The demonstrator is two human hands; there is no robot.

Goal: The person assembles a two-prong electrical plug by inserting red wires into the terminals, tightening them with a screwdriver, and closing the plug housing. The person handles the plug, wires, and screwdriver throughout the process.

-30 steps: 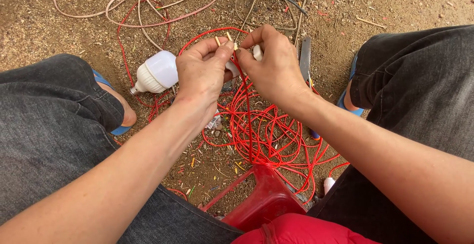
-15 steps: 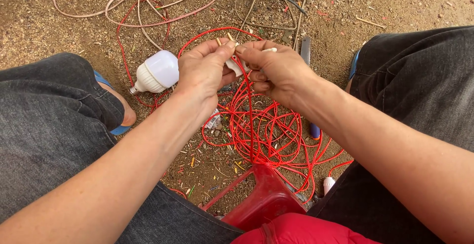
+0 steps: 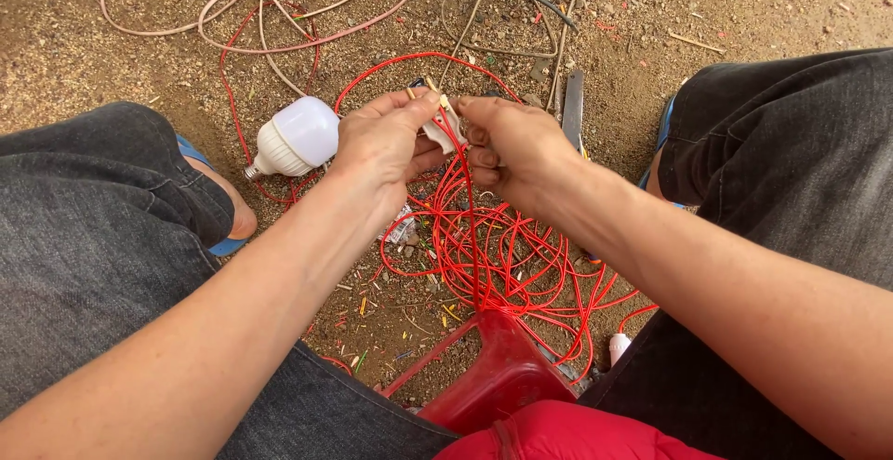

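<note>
The sandy ground [image 3: 744, 13] fills the view, littered with small scraps, and the person's two legs in dark grey jeans [image 3: 84, 255] frame it on either side. Between the knees a loose tangle of red wire [image 3: 502, 255] lies spread on the dirt, with one strand rising from it up to the hands. A red plastic stool [image 3: 493, 376] shows at the lower edge, just below the tangle. Pale pink cable [image 3: 260, 13] loops across the far ground, well apart from the hands. A white bulb [image 3: 296, 136] lies on its side just beside the left wrist. The left hand [image 3: 381, 148] is curled, thumb and forefinger pinching a small whitish fitting [image 3: 437, 130] above the tangle. The right hand [image 3: 516, 148] faces it, fingers bent inward and pinching the red strand against that fitting. A grey flat tool [image 3: 573, 106] lies near, beyond the right hand.
</note>
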